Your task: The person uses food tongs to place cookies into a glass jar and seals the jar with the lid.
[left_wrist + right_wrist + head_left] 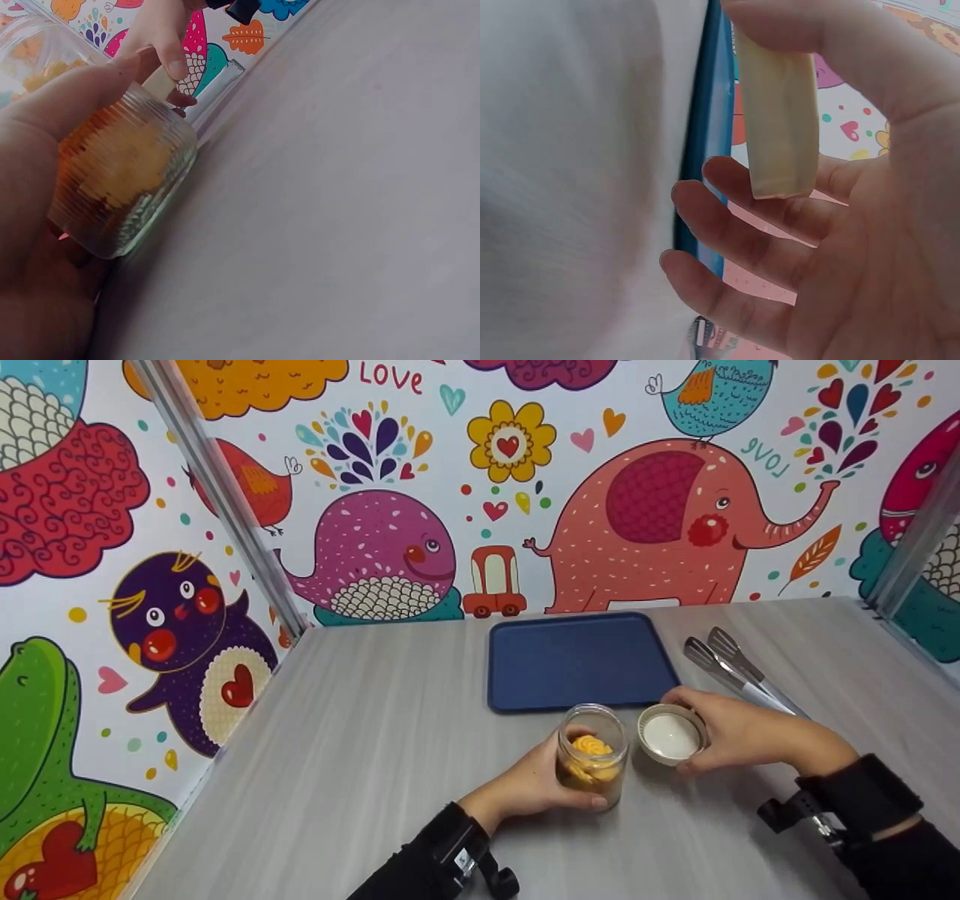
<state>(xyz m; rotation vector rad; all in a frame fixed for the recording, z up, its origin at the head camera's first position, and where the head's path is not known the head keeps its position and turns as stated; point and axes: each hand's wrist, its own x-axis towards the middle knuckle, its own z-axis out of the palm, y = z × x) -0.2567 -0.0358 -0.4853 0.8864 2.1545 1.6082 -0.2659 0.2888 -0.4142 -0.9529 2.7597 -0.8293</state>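
My left hand (pixel 529 784) grips a clear glass jar (pixel 611 780) around its side, fingers behind and thumb across the front. The jar's top is uncovered, and yellow-orange ruffled pieces (pixel 591 750) show inside. In the left wrist view the ribbed lower wall of the jar (pixel 142 165) is visible, tilted in that picture. Just right of the jar, my right hand (pixel 739 729) holds a round cream lid (pixel 670 735) by its edge, its pale inner face toward the head camera. The right wrist view shows the lid (pixel 784 120) edge-on, between thumb and fingers.
A dark blue tray (pixel 581 660) lies on the wood-look table (pixel 360 750) beyond both hands. Metal tongs (pixel 754 686) with slotted heads lie to its right, partly behind the right hand. Cartoon-printed panels (pixel 420 457) stand along the back and sides.
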